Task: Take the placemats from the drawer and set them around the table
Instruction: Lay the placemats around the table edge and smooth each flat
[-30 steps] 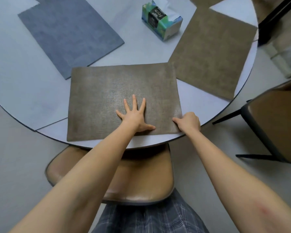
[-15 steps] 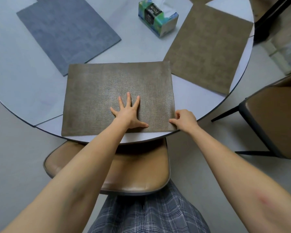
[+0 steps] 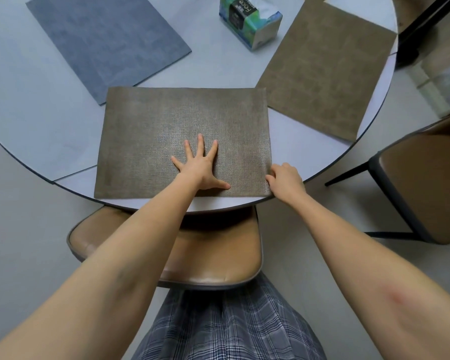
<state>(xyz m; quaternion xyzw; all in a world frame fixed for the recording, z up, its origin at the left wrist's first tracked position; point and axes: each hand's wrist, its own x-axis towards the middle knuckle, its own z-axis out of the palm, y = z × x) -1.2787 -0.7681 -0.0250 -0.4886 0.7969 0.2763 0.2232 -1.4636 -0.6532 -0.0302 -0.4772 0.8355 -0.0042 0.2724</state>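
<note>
A brown woven placemat lies flat at the near edge of the round pale table. My left hand presses on it with fingers spread flat, near its front middle. My right hand pinches the mat's near right corner with curled fingers. A second brown placemat lies to the right, angled along the table's rim. A grey-blue placemat lies at the far left.
A tissue box stands at the table's far middle between the mats. A brown padded chair is tucked under the table just before me. Another brown chair stands at the right. Grey floor surrounds the table.
The near brown mat has slid slightly left and squared to the table edge. My right hand stayed on its right corner and my left hand stayed flat on it.
</note>
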